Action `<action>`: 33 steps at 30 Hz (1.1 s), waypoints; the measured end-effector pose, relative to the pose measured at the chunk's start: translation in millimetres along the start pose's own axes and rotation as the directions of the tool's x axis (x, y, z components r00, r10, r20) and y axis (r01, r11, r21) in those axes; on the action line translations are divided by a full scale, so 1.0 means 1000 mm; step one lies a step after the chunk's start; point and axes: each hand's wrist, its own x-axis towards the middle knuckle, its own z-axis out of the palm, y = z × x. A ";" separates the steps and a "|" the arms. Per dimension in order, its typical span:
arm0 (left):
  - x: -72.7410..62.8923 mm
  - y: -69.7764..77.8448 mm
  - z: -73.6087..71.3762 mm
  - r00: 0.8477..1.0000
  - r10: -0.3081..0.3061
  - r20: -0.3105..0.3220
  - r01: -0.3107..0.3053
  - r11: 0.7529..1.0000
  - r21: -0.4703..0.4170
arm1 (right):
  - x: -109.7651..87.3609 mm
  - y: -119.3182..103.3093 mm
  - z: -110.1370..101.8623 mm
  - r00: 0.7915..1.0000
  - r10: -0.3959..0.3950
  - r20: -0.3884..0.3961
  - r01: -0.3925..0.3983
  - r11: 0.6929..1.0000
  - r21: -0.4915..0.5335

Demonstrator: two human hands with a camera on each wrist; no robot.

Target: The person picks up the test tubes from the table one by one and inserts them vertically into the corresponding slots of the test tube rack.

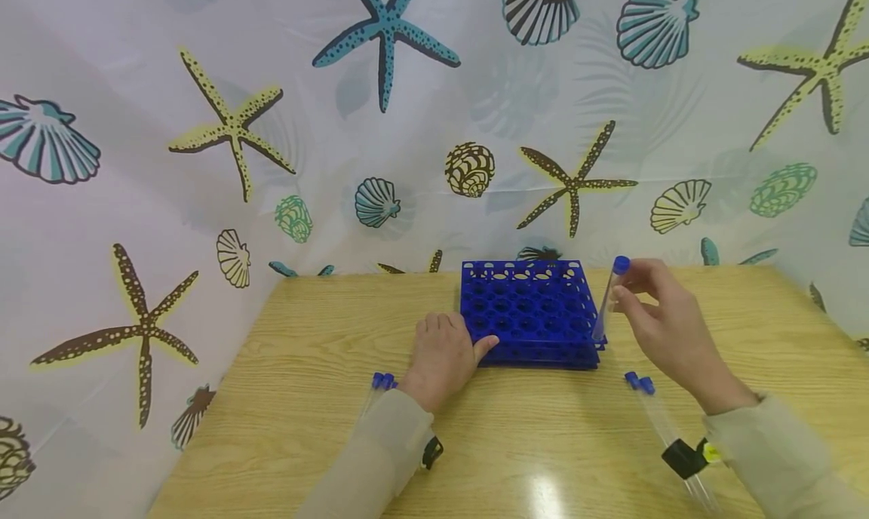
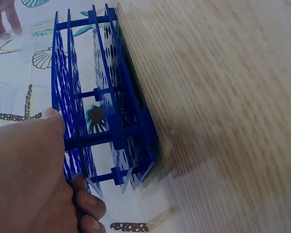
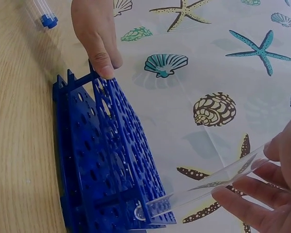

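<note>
A blue test tube rack (image 1: 536, 345) with rows of round holes stands on the wooden table. My left hand (image 1: 444, 353) grips its near left corner; in the left wrist view the thumb lies along the top and the fingers (image 2: 89, 204) curl round the side. At the opposite end, my right hand (image 1: 668, 330) pinches a clear test tube (image 1: 607, 304) near its blue cap. This tube leans slightly, cap up, and looks empty. Its rounded bottom (image 3: 140, 212) is right at the rack's near right corner in the right wrist view.
Two capped tubes (image 1: 655, 413) lie on the table (image 1: 543, 428) at right, partly under my right wrist's camera strap. More capped tubes (image 1: 377, 381) lie at left, partly hidden by my left sleeve. A cloth (image 1: 434, 127) printed with shells and starfish hangs behind the rack.
</note>
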 end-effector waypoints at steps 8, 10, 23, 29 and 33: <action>0.001 0.000 0.002 1.000 -0.005 0.011 0.005 1.000 -0.013 | -0.003 0.004 0.005 1.000 0.005 0.018 -0.005 1.000 -0.012; 0.002 0.000 0.001 1.000 -0.004 0.015 0.004 1.000 -0.013 | -0.004 0.005 0.006 1.000 0.005 0.022 -0.004 1.000 -0.010; 0.000 0.000 0.000 1.000 0.003 0.016 -0.003 1.000 0.006 | -0.009 0.015 0.012 0.999 0.000 0.046 0.002 0.999 -0.042; 0.000 0.000 0.001 1.000 -0.001 -0.007 0.001 1.000 0.013 | -0.012 0.019 0.015 0.999 0.000 0.043 0.001 1.000 -0.017; 0.000 0.001 0.002 1.000 -0.003 -0.024 0.003 1.000 0.003 | -0.013 0.020 0.017 0.999 -0.010 0.049 0.011 1.000 -0.016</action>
